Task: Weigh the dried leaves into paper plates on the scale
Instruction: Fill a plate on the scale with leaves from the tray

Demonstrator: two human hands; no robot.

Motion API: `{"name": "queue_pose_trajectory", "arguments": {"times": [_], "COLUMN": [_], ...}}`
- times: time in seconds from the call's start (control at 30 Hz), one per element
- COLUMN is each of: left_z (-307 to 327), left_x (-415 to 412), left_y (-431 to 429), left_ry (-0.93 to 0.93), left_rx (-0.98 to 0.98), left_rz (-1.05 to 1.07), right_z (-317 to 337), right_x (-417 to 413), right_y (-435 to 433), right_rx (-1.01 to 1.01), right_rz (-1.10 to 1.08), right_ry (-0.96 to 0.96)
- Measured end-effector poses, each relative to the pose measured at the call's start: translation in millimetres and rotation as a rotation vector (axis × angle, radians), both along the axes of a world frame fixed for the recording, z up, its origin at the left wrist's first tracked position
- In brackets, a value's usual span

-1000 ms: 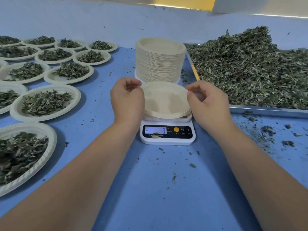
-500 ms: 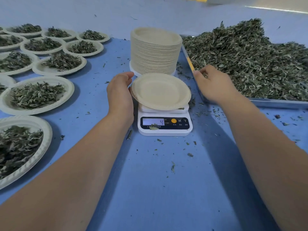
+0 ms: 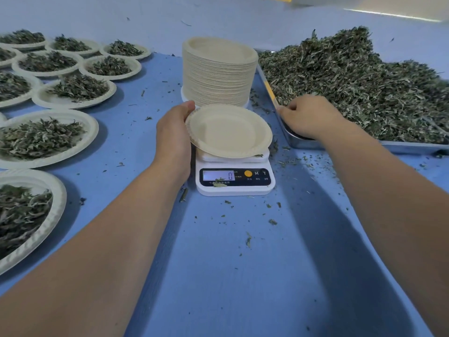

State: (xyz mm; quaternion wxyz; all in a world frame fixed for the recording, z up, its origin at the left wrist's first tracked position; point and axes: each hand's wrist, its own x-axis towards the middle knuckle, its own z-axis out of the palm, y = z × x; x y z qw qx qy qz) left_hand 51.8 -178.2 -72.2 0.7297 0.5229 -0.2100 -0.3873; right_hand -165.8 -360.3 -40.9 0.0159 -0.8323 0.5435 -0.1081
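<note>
head view. one empty paper plate [image 3: 229, 131] sits on the platform of the white scale [image 3: 234, 188], centre of the blue table [image 3: 243, 263]. the plate is tilted a bit, left rim higher. the display [image 3: 218, 175] reads 0, with an orange button [image 3: 248, 173] just right of it and a leaf scrap [image 3: 218, 184] lying on the scale's front face. left hand [image 3: 175, 137] is at the plate's left rim, thumb hooked over the far-left edge, so it's holding the plate; the fingers go under the rim and are hidden. right hand [image 3: 308, 117] is at the near-left corner of the metal tray [image 3: 413, 148], knuckles toward the camera and fingers curled down at the tray edge. can't tell whether it has any leaves in it. the tray is right of the scale and heaped with dried leaves [image 3: 352, 88], none on the weighed plate. a tall stack of plates [image 3: 218, 71] stands directly behind the scale, close to the tray's left edge. filled plates [image 3: 46, 139] are spread over the left side of the table in rows, each with a small mound of leaves, some rims touching or overlapping. loose leaf crumbs [image 3: 272, 222] are scattered on the table around and in front of the scale. both forearms come in from the bottom of the view, bare.
</note>
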Motion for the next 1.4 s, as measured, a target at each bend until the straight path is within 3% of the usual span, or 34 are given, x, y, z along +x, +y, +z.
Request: {"name": "queue_pose_trajectory", "arguments": {"times": [0.13,0.4,0.63,0.83,1.03,1.27,1.4], "left_z": [-2,0,3,-5,-6,-6,-7], "left_x": [1,-1,-3,5,7,8,7], "left_y": [1,3,5,-2,-4,-5,-4], "left_ry": [-0.034,0.015,0.049,0.078,0.131,0.097,0.103], "left_rx": [-0.003,-0.049,-0.036,-0.002,-0.020,-0.015,-0.020], "left_rz": [-0.026,-0.040,-0.004,0.075,0.102,0.079,0.081], "right_z": [-1,-1,3,4,-8,6,7], "right_x": [-1,22,6,1,12,-1,-14], "right_y": [-6,-14,-9,-18,-29,-13,5], "right_rx": [-0.104,0.330,0.197,-0.194,0.314,0.222,0.064], "right_rz": [-0.066,-0.048,0.087,0.010,-0.029,0.097,0.122], "right_ry": [-0.011,-0.018,0.121,-0.093,-0.065,0.079,0.022]}}
